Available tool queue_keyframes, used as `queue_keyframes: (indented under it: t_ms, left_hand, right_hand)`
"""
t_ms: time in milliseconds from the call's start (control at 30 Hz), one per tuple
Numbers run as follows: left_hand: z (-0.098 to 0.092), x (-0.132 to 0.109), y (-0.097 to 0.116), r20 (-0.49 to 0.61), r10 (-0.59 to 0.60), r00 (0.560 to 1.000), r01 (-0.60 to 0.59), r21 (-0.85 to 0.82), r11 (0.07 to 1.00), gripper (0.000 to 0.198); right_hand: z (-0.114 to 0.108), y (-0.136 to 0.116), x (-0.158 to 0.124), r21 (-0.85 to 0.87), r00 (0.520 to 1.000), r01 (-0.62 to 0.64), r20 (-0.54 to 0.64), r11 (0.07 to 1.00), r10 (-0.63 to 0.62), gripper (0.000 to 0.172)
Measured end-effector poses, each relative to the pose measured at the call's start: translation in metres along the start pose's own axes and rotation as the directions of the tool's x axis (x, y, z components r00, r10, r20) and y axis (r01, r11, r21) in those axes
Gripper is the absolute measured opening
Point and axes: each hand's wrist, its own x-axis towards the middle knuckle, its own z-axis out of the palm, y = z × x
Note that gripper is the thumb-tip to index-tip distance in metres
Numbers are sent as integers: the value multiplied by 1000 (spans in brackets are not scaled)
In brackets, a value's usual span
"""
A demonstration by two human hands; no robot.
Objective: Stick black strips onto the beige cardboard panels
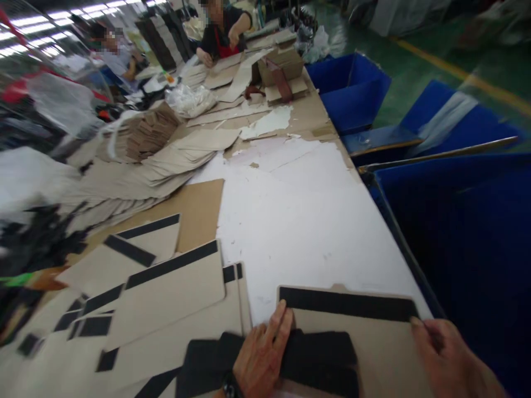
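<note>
In front of me lies a beige panel (pixel 388 348) with rounded corners and a black strip (pixel 348 303) along its far edge. My left hand (pixel 263 351), wearing a dark wristband, rests with its fingers stretched out, the fingertips at the strip's left end. Under and beside that hand is a pile of black pieces (pixel 319 359), partly covering the panel. My right hand (pixel 452 354) has its fingers curled, pinching the panel's right edge near the strip's end. To the left, several similar beige panels with black strips (pixel 174 298) overlap in a loose heap.
A white sheet (pixel 298 221) covers the table's middle. Farther along are fanned stacks of beige sheets (pixel 178 160) and brown pieces (pixel 151 132). Blue bins (pixel 456 221) stand along the table's right side. One person (pixel 226 33) works at the far end, another (pixel 120 58) at the far left.
</note>
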Motion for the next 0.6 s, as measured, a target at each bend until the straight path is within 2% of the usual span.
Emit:
queue_keyframes:
  t_ms: [100, 200, 300, 433, 533, 567, 600]
  left_hand:
    - [14, 0, -5, -130, -12, 991, 11, -6, 1000, 81]
    - [22, 2, -8, -181, 9, 983, -16, -36, 999, 87]
    - [21, 2, -7, -153, 14, 988, -23, -56, 998, 89]
    - [12, -1, -4, -80, -30, 996, 27, -39, 999, 87]
    - [4, -1, 0, 1, -25, 1000, 25, -39, 999, 79]
    - [2, -1, 1, 24, -23, 999, 24, -39, 999, 77]
    - [1, 0, 2, 45, -22, 999, 23, -40, 999, 74]
  right_hand:
    - [-13, -23, -10, -40, 999, 38, 15, 998, -38, 27]
    - [-17, -32, -11, -55, 999, 32, 20, 998, -31, 26]
    - [-21, -31, -10, -61, 999, 16, 36, 998, -13, 27]
    - [-23, -22, -8, -40, 996, -10, 84, 999, 14, 30]
    - [-11, -1, -1, -2, 993, -54, 106, 999, 53, 31]
    - [-3, 8, 2, 41, 994, -23, 109, 999, 18, 30]
    - [5, 17, 7, 56, 999, 19, 43, 998, -21, 30]
